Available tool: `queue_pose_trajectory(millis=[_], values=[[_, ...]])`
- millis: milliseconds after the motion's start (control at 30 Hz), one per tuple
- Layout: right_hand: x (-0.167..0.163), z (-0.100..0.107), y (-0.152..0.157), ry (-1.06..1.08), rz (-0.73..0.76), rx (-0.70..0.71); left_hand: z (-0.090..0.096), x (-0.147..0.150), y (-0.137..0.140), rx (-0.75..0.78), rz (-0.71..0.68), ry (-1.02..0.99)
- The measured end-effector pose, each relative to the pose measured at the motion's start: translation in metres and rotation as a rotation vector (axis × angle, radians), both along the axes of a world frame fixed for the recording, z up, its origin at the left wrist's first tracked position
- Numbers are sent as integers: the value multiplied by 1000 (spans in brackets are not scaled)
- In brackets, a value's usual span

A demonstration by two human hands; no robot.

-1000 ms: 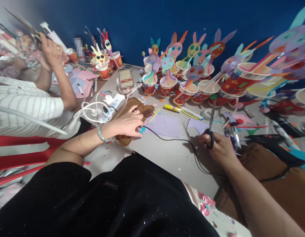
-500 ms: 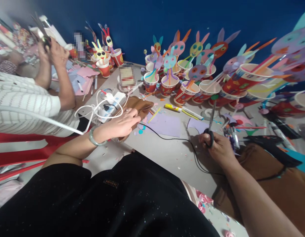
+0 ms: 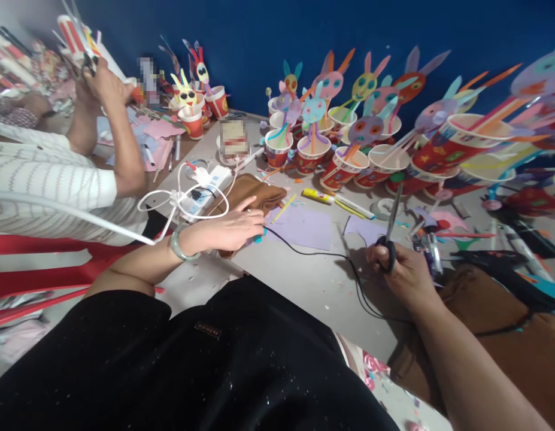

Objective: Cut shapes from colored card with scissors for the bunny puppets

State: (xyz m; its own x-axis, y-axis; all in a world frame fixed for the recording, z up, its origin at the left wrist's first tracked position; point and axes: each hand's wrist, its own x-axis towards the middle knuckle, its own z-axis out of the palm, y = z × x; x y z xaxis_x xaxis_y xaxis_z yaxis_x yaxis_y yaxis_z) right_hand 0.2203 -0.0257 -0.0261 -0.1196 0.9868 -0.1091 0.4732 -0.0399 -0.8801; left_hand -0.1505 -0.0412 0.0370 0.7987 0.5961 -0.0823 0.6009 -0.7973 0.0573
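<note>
My right hand (image 3: 407,272) holds black-handled scissors (image 3: 393,224), their blades pointing up toward the cups. On the left, my left hand (image 3: 234,228), with a ring and a jade-green bangle (image 3: 182,244), reaches low over the table beside a brown cloth item (image 3: 252,196). Its fingers are stretched out, the index finger lifted. Small blue paper circles (image 3: 258,238) lie at its fingertips, partly covered. A thin black cable (image 3: 299,250) runs from near that hand toward my right forearm. Between the hands lies a sheet of lilac paper (image 3: 304,227), with a cut lilac piece (image 3: 364,230) nearer the scissors.
Paper cups (image 3: 342,170) with paper rabbit figures crowd the back right. A power strip (image 3: 208,191) with white cords lies left of my left hand. A glue stick (image 3: 316,196) and brown fabric (image 3: 506,359) lie about. At left, a co-worker's hand (image 3: 109,84) holds scissors.
My left hand has slid a little right, from the brown cloth onto the blue circles, and its index finger has lifted. My right hand keeps the scissors. The co-worker's hands have shifted.
</note>
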Motion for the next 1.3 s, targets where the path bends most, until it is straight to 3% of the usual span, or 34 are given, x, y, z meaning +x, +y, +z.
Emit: queue_pose_trajectory(millis=[233, 467, 733, 933, 1300], values=[[2, -2, 0, 15, 16, 16, -11, 10, 1, 194, 77, 68], [2, -1, 0, -19, 61, 56, -9, 19, 1, 172, 146, 80], [-1, 1, -1, -43, 65, 57, -24, 12, 4, 123, 201, -13], [-4, 4, -2, -9, 56, 24, -24, 15, 9, 66, 275, -51], [-5, 4, -2, -10, 55, 12, -36, 28, 10, 263, 220, 32]])
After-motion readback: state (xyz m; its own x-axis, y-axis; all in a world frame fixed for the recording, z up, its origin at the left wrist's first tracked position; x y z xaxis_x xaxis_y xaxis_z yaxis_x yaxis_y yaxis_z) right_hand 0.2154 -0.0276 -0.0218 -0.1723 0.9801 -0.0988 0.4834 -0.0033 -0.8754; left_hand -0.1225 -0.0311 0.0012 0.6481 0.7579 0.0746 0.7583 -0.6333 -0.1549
